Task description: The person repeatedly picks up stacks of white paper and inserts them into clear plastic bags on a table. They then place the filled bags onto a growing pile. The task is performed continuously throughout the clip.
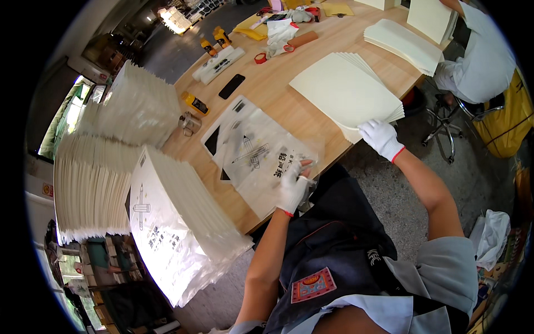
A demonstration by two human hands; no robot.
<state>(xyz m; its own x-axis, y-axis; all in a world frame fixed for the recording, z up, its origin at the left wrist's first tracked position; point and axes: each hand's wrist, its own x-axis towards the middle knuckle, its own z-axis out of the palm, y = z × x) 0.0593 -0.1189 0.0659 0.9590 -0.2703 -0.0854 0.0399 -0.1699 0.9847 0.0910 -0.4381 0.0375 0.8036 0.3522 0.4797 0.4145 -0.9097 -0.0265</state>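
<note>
Two fronts: right hand pinches the near corner of the fanned cream paper stack on the counter; left hand, half-curled, touches the printed plastic bag, grip hard to tell.

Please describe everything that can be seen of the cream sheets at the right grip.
The cream sheets are plain and look like thick paper. They lie stacked on the wooden table, fanned, so several edges show on the right. Their near side juts past the table edge, and the near corner looks bent where the white-gloved right grip holds it.
</note>
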